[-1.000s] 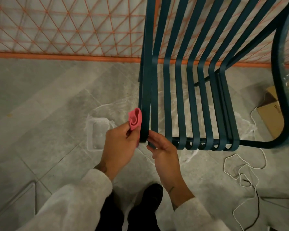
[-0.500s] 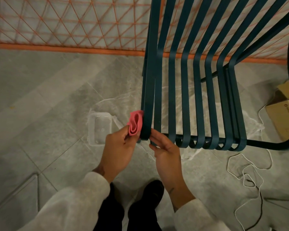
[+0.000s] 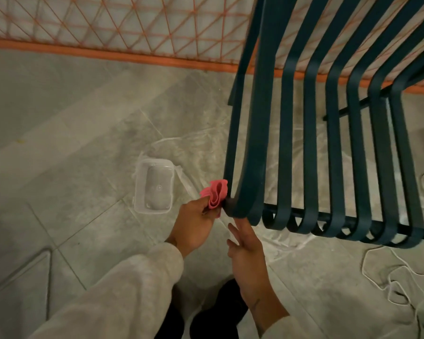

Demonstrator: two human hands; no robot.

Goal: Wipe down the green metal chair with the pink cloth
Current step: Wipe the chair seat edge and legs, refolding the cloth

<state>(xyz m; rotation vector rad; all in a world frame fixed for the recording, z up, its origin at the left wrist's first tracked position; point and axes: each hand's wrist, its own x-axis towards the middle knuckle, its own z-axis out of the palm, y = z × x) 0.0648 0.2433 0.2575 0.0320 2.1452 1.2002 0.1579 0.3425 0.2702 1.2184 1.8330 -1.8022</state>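
Grey tiled floor (image 3: 59, 143); left hand (image 3: 194, 223) pinches soft pink cloth (image 3: 216, 195) against rigid chair (image 3: 260, 143) corner, right hand (image 3: 247, 250) released

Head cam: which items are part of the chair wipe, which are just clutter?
Job:
pink cloth, pinched in left hand
green chair
right hand, open by the front edge

Lying about:
clear plastic container
white cord
plastic sheet
orange mesh fence
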